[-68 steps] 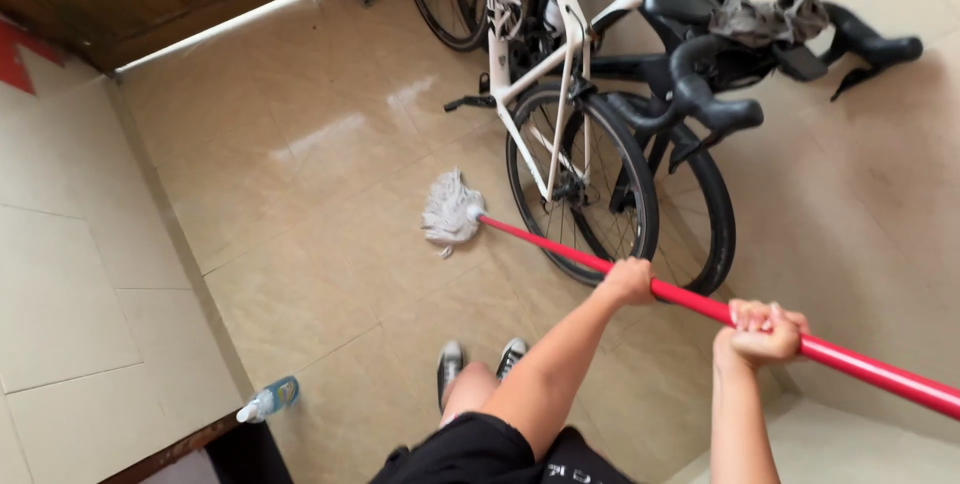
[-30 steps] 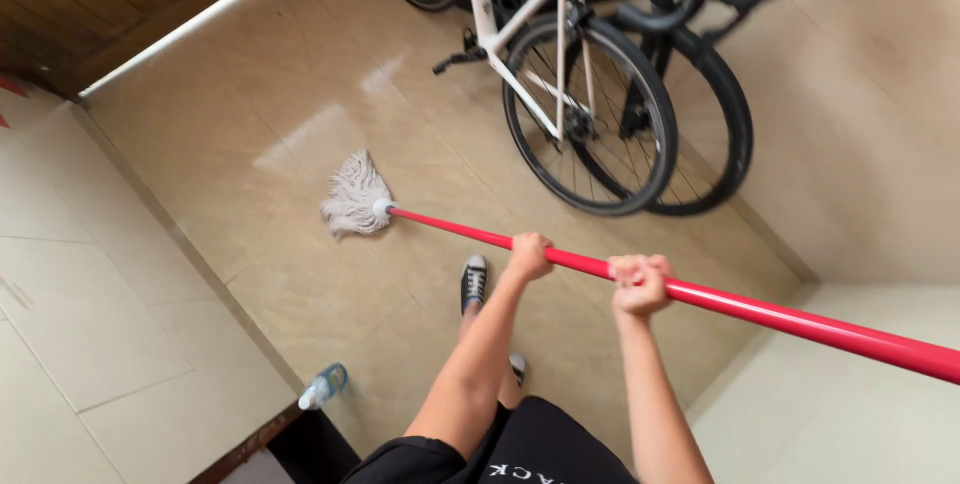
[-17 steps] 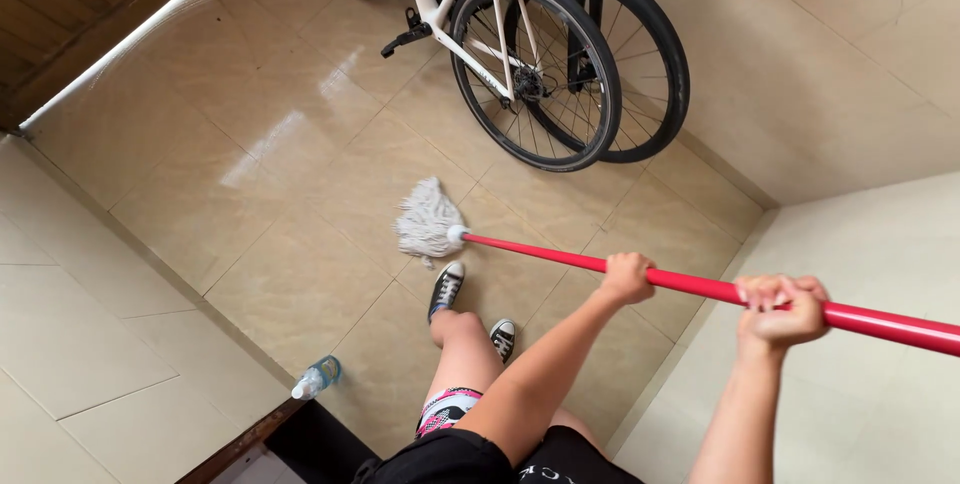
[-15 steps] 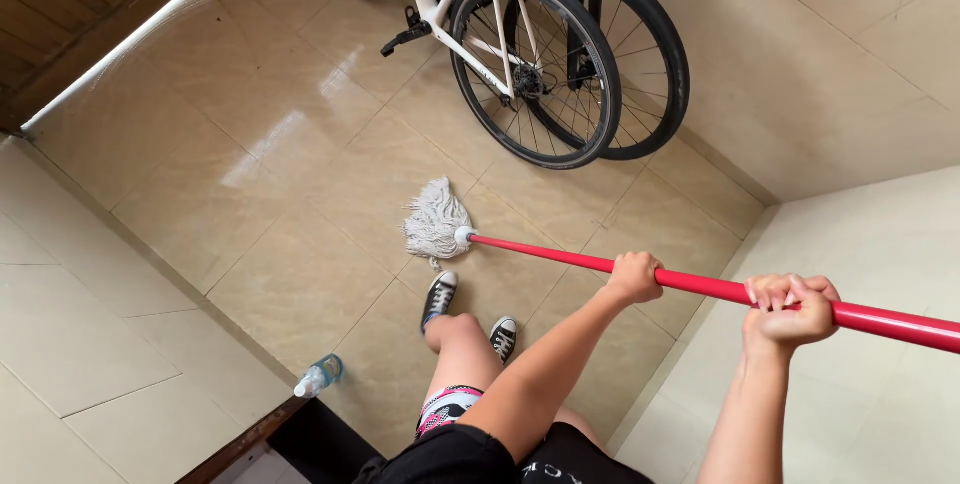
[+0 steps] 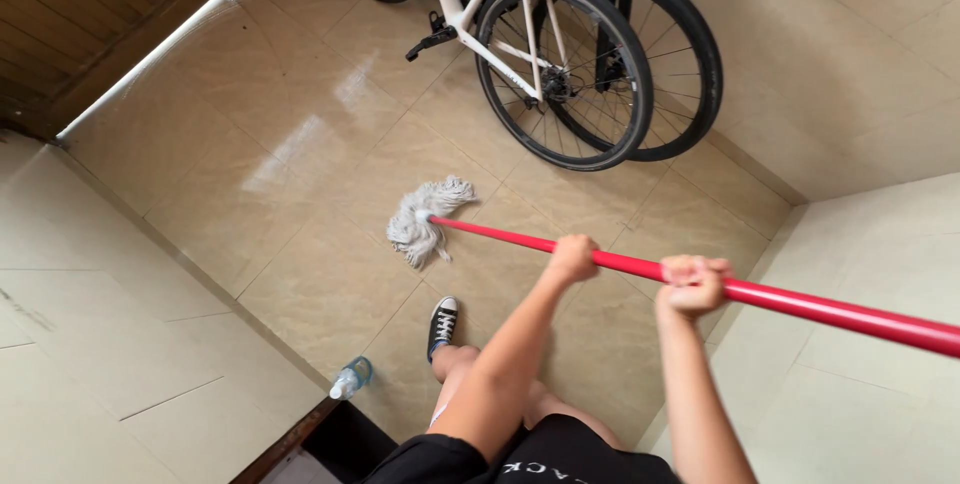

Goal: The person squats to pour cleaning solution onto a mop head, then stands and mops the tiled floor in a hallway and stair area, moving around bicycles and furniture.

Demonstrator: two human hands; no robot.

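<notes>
Mop (image 5: 600, 262): red rigid pole, limp grey string head resting on the tiled floor (image 5: 300, 144) near the bicycles (image 5: 580, 74). We clench left hand (image 5: 572, 257) and right hand (image 5: 692, 284) around the pole; likely light, head-heavy.

Red mop handle (image 5: 800, 302) and both bicycles (image 5: 560, 54) cut off by the frame's edges.

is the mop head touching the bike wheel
No, the mop head lies on the floor tiles, with bare tile between it and the bike wheel.
</notes>
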